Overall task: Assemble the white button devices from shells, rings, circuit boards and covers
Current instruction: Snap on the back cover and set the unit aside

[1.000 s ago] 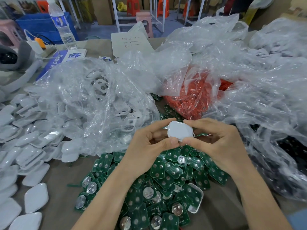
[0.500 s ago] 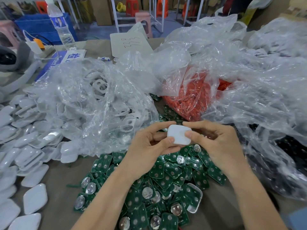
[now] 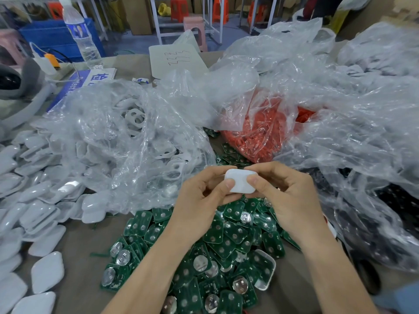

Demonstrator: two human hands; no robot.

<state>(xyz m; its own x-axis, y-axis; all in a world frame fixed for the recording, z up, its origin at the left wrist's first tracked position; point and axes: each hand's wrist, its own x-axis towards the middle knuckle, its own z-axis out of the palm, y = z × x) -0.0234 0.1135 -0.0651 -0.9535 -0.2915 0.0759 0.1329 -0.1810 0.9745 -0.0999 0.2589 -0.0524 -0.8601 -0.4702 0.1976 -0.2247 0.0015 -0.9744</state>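
Observation:
A white button device point(image 3: 239, 182) is held above the table between both hands. My left hand point(image 3: 199, 200) pinches its left side, thumb on the face. My right hand point(image 3: 285, 198) pinches its right side, thumb on top. Under the hands lies a heap of green circuit boards point(image 3: 217, 250), some with coin-cell holders. One white shell point(image 3: 265, 271) with a board in it rests on the heap at the lower right. White covers point(image 3: 36, 200) are piled at the left. A clear bag of white shells point(image 3: 136, 137) and a bag of orange rings point(image 3: 260, 132) lie behind.
Crumpled clear plastic bags point(image 3: 351, 132) cover the right side, with dark parts point(image 3: 390, 200) beneath them. A water bottle point(image 3: 82, 39), a blue sign point(image 3: 74, 85) and a white card with handwriting point(image 3: 176, 57) stand at the back. Grey table point(image 3: 74, 291) shows at the lower left.
Both hands keep hold of the white device and have turned it slightly, so its broad face shows more. My thumbs have shifted on it.

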